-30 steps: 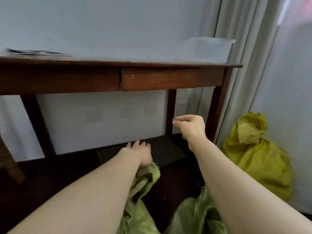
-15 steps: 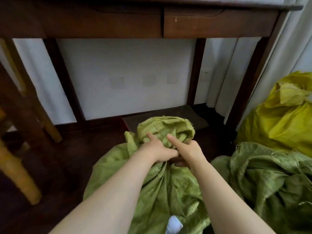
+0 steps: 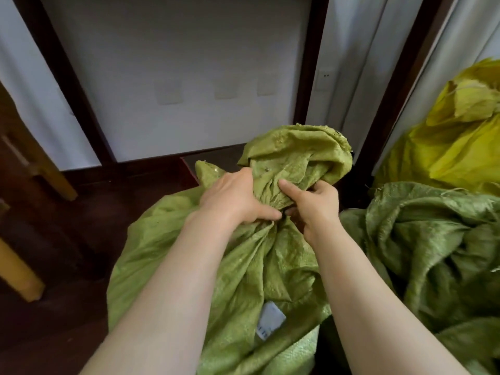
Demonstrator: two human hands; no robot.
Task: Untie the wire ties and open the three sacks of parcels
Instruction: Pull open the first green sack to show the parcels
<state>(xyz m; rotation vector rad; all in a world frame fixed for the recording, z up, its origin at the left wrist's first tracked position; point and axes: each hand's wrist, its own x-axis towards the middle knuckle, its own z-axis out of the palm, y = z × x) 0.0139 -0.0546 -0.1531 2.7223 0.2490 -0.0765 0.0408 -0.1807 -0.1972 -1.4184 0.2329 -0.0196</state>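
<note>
Nearest to the camera, two bare forearms reached forward over a green sack (image 3: 243,266) that stood on the dark wooden floor (image 3: 81,226). A small white label (image 3: 270,323) was lying on the front of this sack, between the arms. The sack's mouth was gathered into a tight neck. The left hand (image 3: 235,197) was curled round that neck from the left side. The right hand (image 3: 313,204) gripped the same neck from the right, with its index finger stretched out on the crumpled cloth above. The fingers covered the tie, so I could not see it clearly. Above the hands, the loose top of the sack stood up in folds.

To the right, touching the first one, a second green sack (image 3: 433,253) lay wrinkled. Behind it a yellow sack (image 3: 454,147) leaned near a pale curtain (image 3: 351,63). At the left edge there was a light wooden chair leg (image 3: 21,277).

Further back, a dark mat (image 3: 216,161) lay on the floor behind the sack. Two dark table legs (image 3: 67,85) rose in front of a white wall (image 3: 176,63), which carried a small socket (image 3: 326,75).
</note>
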